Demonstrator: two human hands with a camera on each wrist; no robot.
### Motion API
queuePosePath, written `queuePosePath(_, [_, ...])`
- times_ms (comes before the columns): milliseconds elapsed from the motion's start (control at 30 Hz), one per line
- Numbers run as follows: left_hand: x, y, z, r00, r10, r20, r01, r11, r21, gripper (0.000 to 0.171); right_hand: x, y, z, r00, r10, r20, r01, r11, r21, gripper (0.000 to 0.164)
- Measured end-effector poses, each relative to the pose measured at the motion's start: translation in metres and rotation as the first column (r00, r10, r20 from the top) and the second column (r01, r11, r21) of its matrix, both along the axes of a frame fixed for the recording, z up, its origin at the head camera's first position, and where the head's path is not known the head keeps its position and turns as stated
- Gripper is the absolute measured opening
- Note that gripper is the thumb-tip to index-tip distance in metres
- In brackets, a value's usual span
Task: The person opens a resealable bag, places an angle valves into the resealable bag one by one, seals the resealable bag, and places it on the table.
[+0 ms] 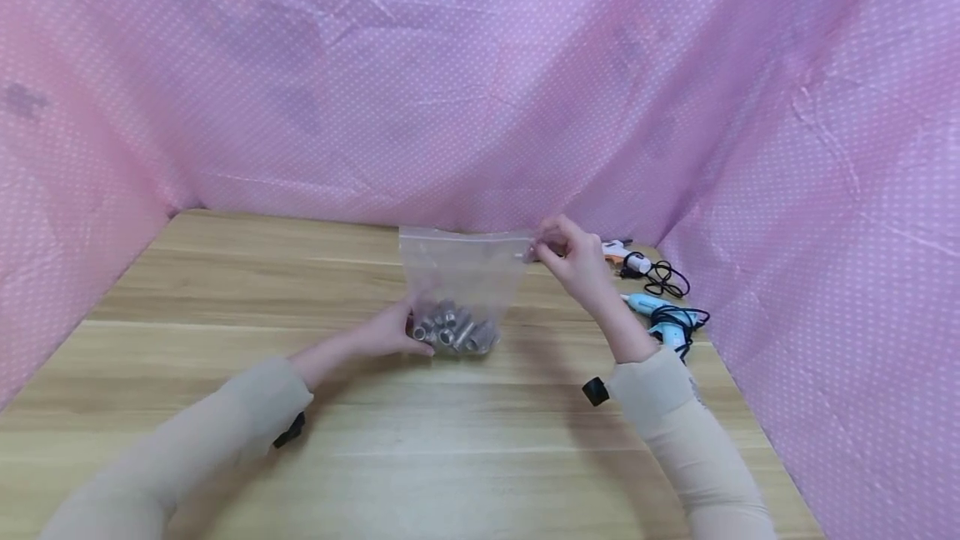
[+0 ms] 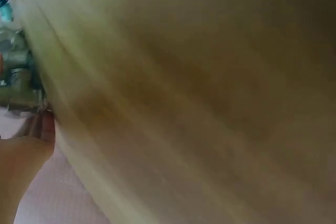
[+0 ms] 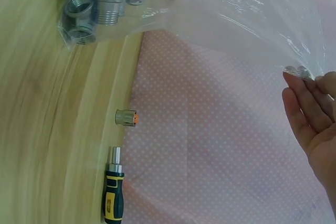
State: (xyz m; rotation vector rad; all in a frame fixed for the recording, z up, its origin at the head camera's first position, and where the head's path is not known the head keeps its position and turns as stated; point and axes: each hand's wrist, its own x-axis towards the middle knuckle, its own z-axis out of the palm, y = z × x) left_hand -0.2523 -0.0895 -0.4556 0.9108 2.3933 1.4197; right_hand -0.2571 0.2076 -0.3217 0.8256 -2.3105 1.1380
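Note:
A clear zip-top plastic bag (image 1: 468, 269) stands upright over the table, with several threaded metal pipe fittings (image 1: 455, 330) gathered in its bottom. My right hand (image 1: 573, 261) pinches the bag's top right corner; in the right wrist view the film is drawn toward those fingertips. Low on the bag's left side, my left hand (image 1: 392, 330) holds the bulging bottom, its thumb at the front and its other fingers partly hidden behind the film. The left wrist view catches only part of this hand (image 2: 26, 156) next to the fittings (image 2: 21, 77).
On the right of the wooden table (image 1: 420, 457) lie a light-blue glue gun (image 1: 663, 311) and a white-and-orange corded tool (image 1: 618, 252). The right wrist view shows a black-and-yellow screwdriver (image 3: 113, 198) and a small metal cylinder (image 3: 126, 117) near the edge. Pink dotted cloth (image 1: 480, 90) surrounds the table.

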Motion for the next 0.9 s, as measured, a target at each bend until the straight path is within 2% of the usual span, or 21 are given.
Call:
queuePosePath(200, [0.0, 0.001, 0.002, 1.0, -0.013, -0.001, 0.013, 1.0, -0.005, 0.094, 0.016, -0.013, 0.014, 1.0, -0.021, -0.004, 0.021, 0.999, 0.026, 0.021])
queuePosePath(333, [0.002, -0.001, 0.005, 1.0, -0.009, 0.022, 0.01, 1.0, -0.02, 0.089, 0.015, -0.014, 0.016, 0.998, -0.034, 0.055, 0.032, 0.999, 0.03, 0.021])
queuePosePath(400, [0.006, -0.003, 0.008, 0.998, -0.018, 0.065, 0.019, 1.0, -0.009, 0.087, 0.008, -0.01, 0.012, 0.993, -0.01, 0.118, 0.009, 1.0, 0.008, 0.02])
queuePosePath(433, [0.009, -0.005, 0.009, 0.993, -0.039, 0.113, 0.038, 0.999, 0.011, 0.086, 0.003, -0.007, 0.009, 0.988, 0.003, 0.152, -0.003, 1.0, 0.002, 0.021])
queuePosePath(533, [0.021, -0.009, 0.015, 0.973, -0.05, 0.224, 0.044, 0.998, 0.035, 0.083, -0.011, 0.002, -0.004, 0.966, 0.02, 0.259, -0.026, 0.999, 0.02, 0.028])
queuePosePath(633, [0.034, -0.013, 0.018, 0.934, -0.052, 0.353, 0.037, 0.998, 0.048, 0.083, -0.022, 0.007, -0.02, 0.944, 0.022, 0.328, -0.053, 0.995, 0.087, 0.035])
queuePosePath(700, [0.041, -0.014, 0.018, 0.911, -0.033, 0.411, 0.016, 0.999, 0.045, 0.084, -0.028, 0.009, -0.033, 0.932, 0.015, 0.361, -0.071, 0.987, 0.142, 0.037])
queuePosePath(733, [0.044, -0.014, 0.017, 0.907, -0.019, 0.421, 0.002, 0.999, 0.04, 0.084, -0.031, 0.009, -0.041, 0.926, 0.014, 0.378, -0.084, 0.982, 0.168, 0.038])
queuePosePath(800, [0.047, -0.015, 0.013, 0.887, 0.011, 0.462, -0.035, 0.998, 0.044, 0.084, -0.036, 0.008, -0.057, 0.912, 0.007, 0.411, -0.101, 0.973, 0.207, 0.041])
queuePosePath(900, [0.049, -0.016, 0.009, 0.88, 0.072, 0.469, -0.099, 0.995, 0.033, 0.087, -0.043, 0.004, -0.078, 0.89, -0.007, 0.456, -0.13, 0.955, 0.268, 0.047])
